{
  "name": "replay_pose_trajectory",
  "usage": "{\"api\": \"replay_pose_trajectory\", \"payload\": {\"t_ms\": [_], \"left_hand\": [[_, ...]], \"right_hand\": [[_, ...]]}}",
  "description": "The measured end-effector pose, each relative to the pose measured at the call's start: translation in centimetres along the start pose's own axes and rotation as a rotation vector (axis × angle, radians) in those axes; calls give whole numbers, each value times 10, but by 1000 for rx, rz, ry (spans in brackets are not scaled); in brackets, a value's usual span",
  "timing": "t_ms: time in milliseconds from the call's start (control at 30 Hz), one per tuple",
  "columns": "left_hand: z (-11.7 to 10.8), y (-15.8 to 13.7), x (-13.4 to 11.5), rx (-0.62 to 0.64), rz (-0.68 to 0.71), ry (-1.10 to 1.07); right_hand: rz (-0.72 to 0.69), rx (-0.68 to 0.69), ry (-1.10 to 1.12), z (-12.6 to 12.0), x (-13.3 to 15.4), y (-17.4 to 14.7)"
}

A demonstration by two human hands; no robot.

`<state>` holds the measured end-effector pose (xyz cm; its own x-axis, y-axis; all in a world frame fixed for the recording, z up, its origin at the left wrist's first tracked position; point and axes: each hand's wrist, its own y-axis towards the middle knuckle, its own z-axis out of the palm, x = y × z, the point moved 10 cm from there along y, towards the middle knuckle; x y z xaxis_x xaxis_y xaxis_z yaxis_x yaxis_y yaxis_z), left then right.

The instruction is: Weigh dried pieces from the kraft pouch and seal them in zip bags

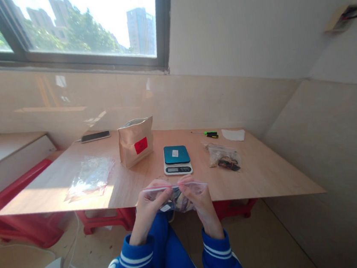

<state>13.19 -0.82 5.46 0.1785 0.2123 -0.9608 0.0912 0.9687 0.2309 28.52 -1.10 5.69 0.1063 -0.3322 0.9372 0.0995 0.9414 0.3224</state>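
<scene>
Between my hands, at the table's front edge, hangs a clear zip bag (pixel 183 203) with dark and tan pieces inside that I cannot identify. My left hand (pixel 152 203) pinches its red-lined zip strip left of the middle. On the same strip, a short way to the right, my right hand (pixel 199 198) pinches with thumb and fingers. Just beyond my hands stands a kitchen scale (pixel 177 159) with a teal plate and a small display. To its right lies another filled zip bag (pixel 224 158) with tan and dark contents.
A brown paper pouch (pixel 135 143) with a red label stands open-topped left of the scale. Flat clear bags (pixel 91 178) lie farther left, a phone (pixel 95 136) behind them. A screwdriver (pixel 209 134) and white paper (pixel 233 135) lie at the back right. Red stools (pixel 111 219) stand below.
</scene>
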Motion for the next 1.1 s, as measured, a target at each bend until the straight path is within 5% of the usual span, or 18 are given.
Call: {"api": "replay_pose_trajectory", "payload": {"t_ms": [233,567,933,1100], "left_hand": [[-2,1,-4,-17,39,44],[-6,1,2,-115,39,146],[5,4,0,-43,37,93],[-2,1,2,-139,23,122]], "right_hand": [[68,34,4,4,-10,-1],[-66,-104,-92,-5,-5,3],[182,-24,113,10,-26,0],[119,-78,85,10,-25,-1]]}}
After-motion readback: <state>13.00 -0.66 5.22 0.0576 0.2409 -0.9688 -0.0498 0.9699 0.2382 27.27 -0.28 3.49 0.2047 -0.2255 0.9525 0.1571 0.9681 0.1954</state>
